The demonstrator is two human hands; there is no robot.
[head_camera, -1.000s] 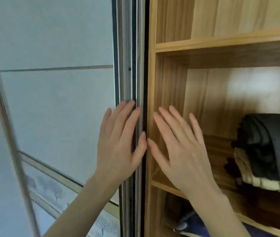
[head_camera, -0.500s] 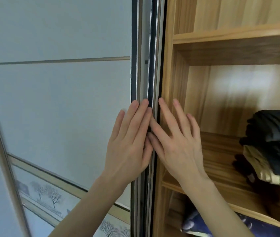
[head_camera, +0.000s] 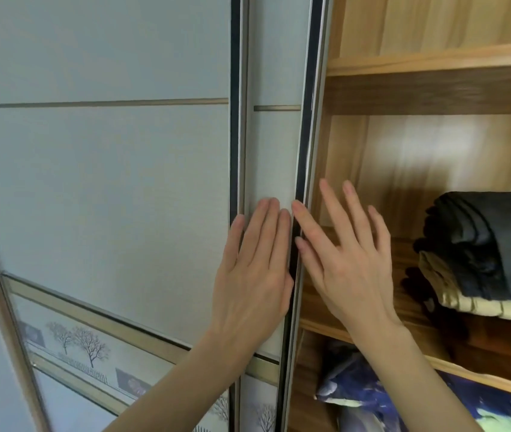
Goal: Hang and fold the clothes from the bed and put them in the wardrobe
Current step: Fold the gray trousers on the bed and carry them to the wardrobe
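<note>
A: Head view. Left hand (head_camera: pixel 252 275) is laid flat on the narrow strip of the rear sliding door (head_camera: pixel 274 169), fingers straight, nothing gripped. Right hand (head_camera: pixel 346 260) is spread open at the door's dark edge, forefinger on the edge, nothing held.

B: Clothes from the bed?

A: None in view. The wardrobe (head_camera: pixel 435 60) is seen open on the right. Folded clothes (head_camera: pixel 482 254) are stacked on the middle shelf, dark over pale. A blue patterned bundle (head_camera: pixel 372 397) is stowed below.

B: Handling?

A: The door is judged stiff, smooth and slippery under flat palms, and rail-guided. Best taken at the metal edge frame, pushed sideways. The folded stack is judged soft and light, best supported from underneath.
</note>
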